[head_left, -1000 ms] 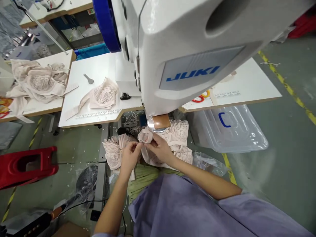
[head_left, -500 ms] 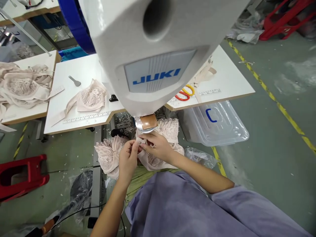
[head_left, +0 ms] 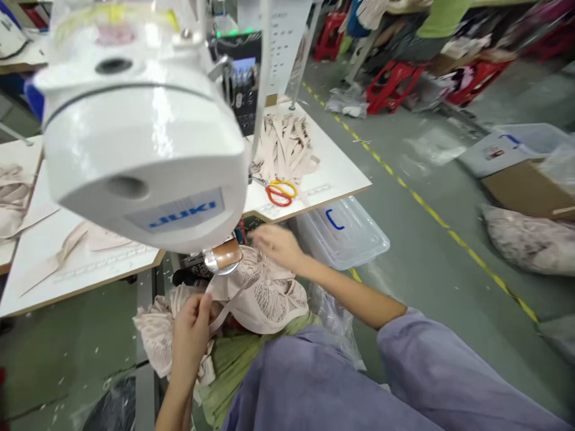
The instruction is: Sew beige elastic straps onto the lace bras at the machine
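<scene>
My left hand (head_left: 195, 323) pinches the edge of a pale pink lace bra (head_left: 272, 299) below the sewing machine head (head_left: 148, 149). A narrow strap of the garment runs up and right from those fingers. My right hand (head_left: 276, 245) is blurred, raised over the upper edge of the lace, right of the machine's metal and copper-coloured end (head_left: 224, 256); its fingers are smeared, and whether they hold anything is unclear. More lace fabric (head_left: 157, 332) hangs left of my left hand. Scissors (head_left: 281, 193) with red and yellow handles lie on the white table (head_left: 344, 173), beyond my right hand.
Pale strips (head_left: 287, 146) lie behind the scissors. A lidded clear box (head_left: 345, 233) stands below the table's right side. At left, another tabletop part (head_left: 103, 269) bears pale fabric. Red stools (head_left: 390, 87), a cardboard box (head_left: 530, 188) and a person in green (head_left: 444, 21) are farther off.
The view has swung right. My right hand has left the spot beside my left hand and moved up and away, toward the table edge. My left hand still pinches the fabric.
</scene>
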Demonstrator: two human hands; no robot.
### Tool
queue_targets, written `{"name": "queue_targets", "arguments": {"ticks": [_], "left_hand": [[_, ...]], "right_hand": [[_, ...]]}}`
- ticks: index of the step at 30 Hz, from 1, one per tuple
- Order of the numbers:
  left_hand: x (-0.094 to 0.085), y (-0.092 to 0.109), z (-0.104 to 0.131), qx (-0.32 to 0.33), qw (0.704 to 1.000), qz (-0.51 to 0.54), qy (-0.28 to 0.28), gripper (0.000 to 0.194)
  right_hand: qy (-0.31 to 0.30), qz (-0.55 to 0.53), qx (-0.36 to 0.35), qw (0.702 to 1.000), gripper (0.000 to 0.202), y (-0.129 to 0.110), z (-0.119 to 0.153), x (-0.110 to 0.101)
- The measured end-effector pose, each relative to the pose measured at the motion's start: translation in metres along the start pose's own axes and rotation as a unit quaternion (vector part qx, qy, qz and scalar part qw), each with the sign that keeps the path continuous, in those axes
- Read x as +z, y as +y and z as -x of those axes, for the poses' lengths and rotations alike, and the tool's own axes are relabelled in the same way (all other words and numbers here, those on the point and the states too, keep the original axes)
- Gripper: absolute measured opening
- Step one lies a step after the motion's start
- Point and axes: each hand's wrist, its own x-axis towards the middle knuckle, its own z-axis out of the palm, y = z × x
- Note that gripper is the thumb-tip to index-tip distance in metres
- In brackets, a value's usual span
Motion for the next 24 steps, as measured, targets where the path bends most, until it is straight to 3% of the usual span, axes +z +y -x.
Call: {"name": "queue_targets", "arguments": {"ticks": [1,3,5,7,10,13,15,19,21,24], "left_hand": [[-0.004,-0.001,-0.001,0.003,1.000,-0.022,0.008,0.045],[-0.008,0.001,-0.001,0.007,0.999,-0.045,0.013,0.047],[-0.009,0.005,0.000,0.005,1.000,-0.022,-0.001,0.045],[-0.007,0.010,0.002,-0.007,0.999,0.028,-0.022,0.040],[-0.005,0.014,0.004,-0.029,0.991,0.115,-0.063,0.034],[-0.006,0.013,0.006,-0.056,0.971,0.214,-0.090,0.032],[-0.006,0.011,0.008,-0.071,0.958,0.262,-0.092,0.030],[-0.005,0.010,0.009,-0.084,0.951,0.283,-0.097,0.030],[-0.003,0.011,0.009,-0.080,0.951,0.279,-0.102,0.030],[-0.001,0.016,0.010,-0.070,0.955,0.270,-0.103,0.028]], "right_hand": [[0.030,0.070,0.067,0.995,0.039,0.020,-0.015,-0.018],[-0.017,0.205,0.150,0.967,0.038,0.054,-0.046,-0.049],[-0.055,0.229,0.159,0.959,0.034,0.076,-0.071,-0.068],[-0.081,0.227,0.152,0.959,0.031,0.086,-0.084,-0.073],[-0.097,0.222,0.147,0.959,0.030,0.086,-0.074,-0.072],[-0.056,0.144,0.171,0.973,0.032,0.069,-0.028,-0.075],[-0.025,0.071,0.197,0.978,0.033,0.043,0.014,-0.078],[-0.144,-0.040,0.076,0.986,0.039,-0.025,0.083,-0.068],[-0.163,-0.062,0.032,0.984,0.041,-0.053,0.095,-0.054],[-0.149,-0.085,0.008,0.985,0.044,-0.074,0.088,-0.033]]}}
